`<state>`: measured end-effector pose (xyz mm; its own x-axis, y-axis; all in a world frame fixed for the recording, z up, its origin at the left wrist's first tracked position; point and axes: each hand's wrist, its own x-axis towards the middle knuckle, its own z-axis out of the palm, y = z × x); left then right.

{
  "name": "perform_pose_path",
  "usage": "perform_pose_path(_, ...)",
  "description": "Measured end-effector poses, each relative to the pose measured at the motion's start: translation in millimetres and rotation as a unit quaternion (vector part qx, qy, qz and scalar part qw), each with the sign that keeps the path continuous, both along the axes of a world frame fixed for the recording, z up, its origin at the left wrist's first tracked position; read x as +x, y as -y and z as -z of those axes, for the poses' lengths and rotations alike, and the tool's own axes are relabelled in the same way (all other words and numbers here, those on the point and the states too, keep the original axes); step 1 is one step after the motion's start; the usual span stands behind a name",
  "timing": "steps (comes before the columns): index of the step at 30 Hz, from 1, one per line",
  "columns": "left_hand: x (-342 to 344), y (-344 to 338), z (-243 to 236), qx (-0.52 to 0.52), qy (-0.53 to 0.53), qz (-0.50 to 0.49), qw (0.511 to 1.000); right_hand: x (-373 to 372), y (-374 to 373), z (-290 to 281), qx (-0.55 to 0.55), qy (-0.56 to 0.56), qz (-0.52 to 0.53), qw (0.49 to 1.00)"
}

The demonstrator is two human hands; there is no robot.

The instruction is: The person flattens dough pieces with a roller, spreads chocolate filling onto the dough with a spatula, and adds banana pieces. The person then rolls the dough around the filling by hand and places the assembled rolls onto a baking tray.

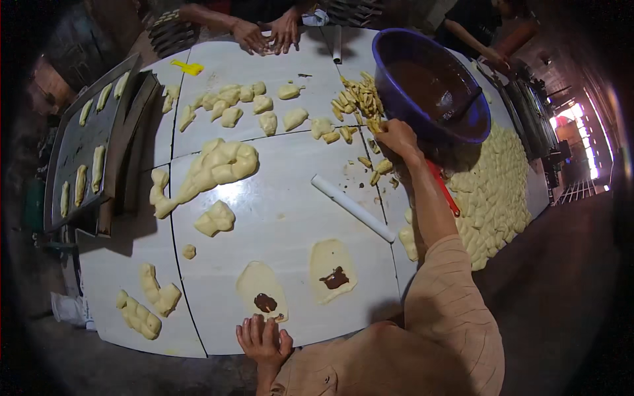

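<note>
My left hand (264, 340) lies at the table's near edge with its fingers apart, the fingertips at the near end of a flattened oval of dough (254, 280). A dark brown chocolate-like spread (265, 303) sits on that dough. Just right of it lies a second flattened dough (323, 257) with a similar dark patch (335, 278). My right hand (396, 137) is stretched out to a heap of yellow banana-like pieces (360, 98), beside a purple basin (383, 76). Its fingers are curled together over a piece at the heap's near edge, and the fingertips are partly hidden.
A white rolling tube (353, 208) lies mid-table. Dough lumps (218, 165) spread leftward; many dough pieces (492, 198) cover the right side. A red handle (444, 188) lies under my right forearm. A tray (72, 162) with filled rolls stands left. Another person's hands (267, 34) work dough opposite.
</note>
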<state>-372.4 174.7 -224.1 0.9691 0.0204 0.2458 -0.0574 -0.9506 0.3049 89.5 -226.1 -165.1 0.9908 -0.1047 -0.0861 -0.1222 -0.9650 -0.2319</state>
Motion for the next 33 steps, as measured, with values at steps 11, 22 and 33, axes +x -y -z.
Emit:
perform_pose_path(11,1,-6,9,0.011,0.067,0.042,0.997,-25,-11,-20,0.393,-0.014,0.039,0.918)
perform_pose_path(22,3,-7,10,-0.056,0.049,0.039,0.996,-49,-11,-31,0.442,-0.039,0.053,0.895)
perform_pose_path(33,36,-12,-23,-0.097,0.067,0.046,0.992,-91,-55,-40,0.548,-0.043,0.054,0.833)
